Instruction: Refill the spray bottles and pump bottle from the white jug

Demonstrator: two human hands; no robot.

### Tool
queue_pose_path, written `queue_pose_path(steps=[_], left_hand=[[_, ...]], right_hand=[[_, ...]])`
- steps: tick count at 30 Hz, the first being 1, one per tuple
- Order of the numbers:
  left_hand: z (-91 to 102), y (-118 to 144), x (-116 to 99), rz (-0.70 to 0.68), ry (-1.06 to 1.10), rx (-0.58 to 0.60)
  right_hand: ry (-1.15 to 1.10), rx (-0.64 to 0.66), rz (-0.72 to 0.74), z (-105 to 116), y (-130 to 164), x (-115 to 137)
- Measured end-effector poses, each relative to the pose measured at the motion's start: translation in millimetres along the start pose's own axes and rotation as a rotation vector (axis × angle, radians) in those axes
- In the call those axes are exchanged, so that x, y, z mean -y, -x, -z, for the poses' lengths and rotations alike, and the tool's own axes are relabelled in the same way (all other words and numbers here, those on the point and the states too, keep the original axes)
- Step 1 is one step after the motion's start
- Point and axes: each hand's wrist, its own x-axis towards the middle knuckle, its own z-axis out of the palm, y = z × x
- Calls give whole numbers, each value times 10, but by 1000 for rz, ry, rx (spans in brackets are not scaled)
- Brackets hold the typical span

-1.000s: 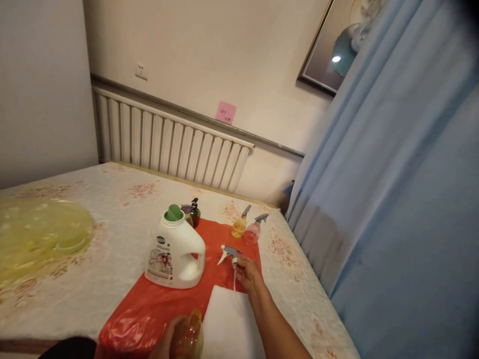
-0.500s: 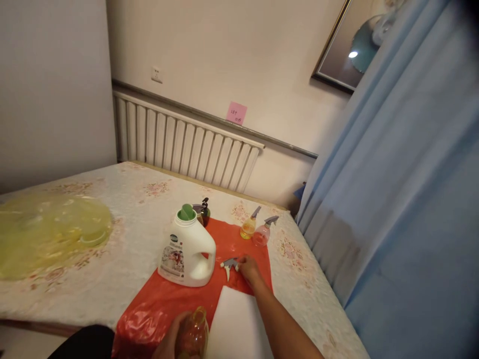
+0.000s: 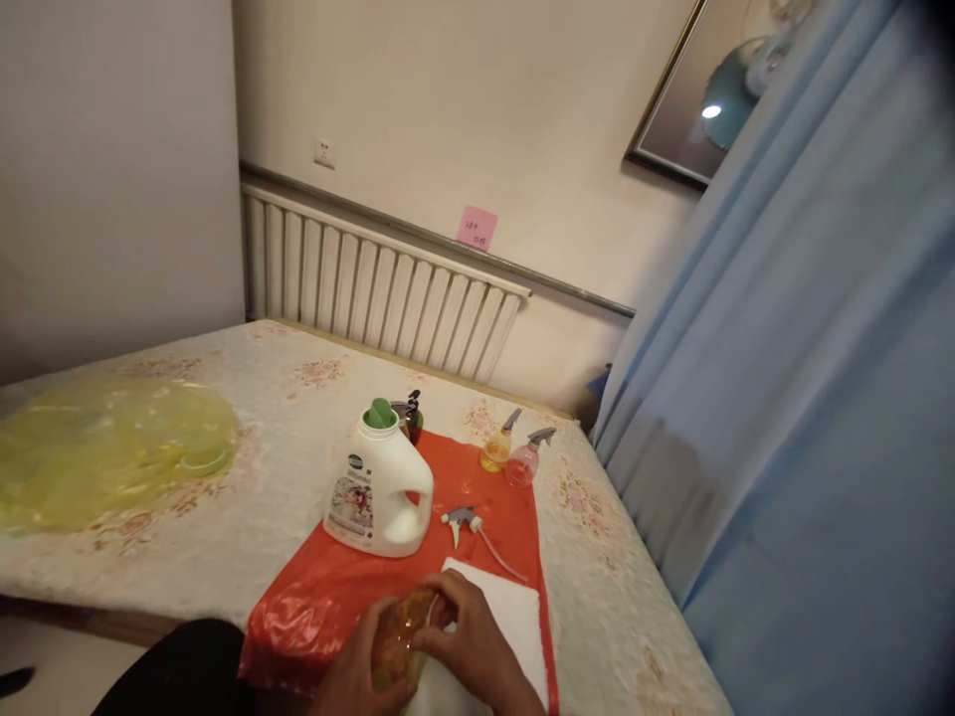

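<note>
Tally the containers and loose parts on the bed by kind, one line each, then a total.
Small bottles with spray heads on: 2, yellow spray bottle and pink spray bottle.
Small bottles with no head: 1, orange bottle, held by both hands.
Loose spray heads: 1, trigger head.
Detergent jugs: 1, white jug.
Dark pump bottles: 1, pump bottle.
Total: 6.

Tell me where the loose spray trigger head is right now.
The spray trigger head lies on the red plastic sheet, just right of the white detergent jug, beyond the white towel.

Small clear amber bottle (image 3: 399, 636), uncapped, held low over white cloth (image 3: 507, 622)
</note>
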Motion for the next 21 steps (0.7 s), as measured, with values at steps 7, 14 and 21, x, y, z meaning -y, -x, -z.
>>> queue_pose_path(steps=[7,14,21], left_hand=[[38,60,-22,13,-34,102],[92,96,-54,3,36,161],[242,12,-257,5,160,235]], right_hand=[[141,-71,19,-51,112,120],[148,-48,4,-99,49,159],[-12,-70,-24,-36,-249,105]])
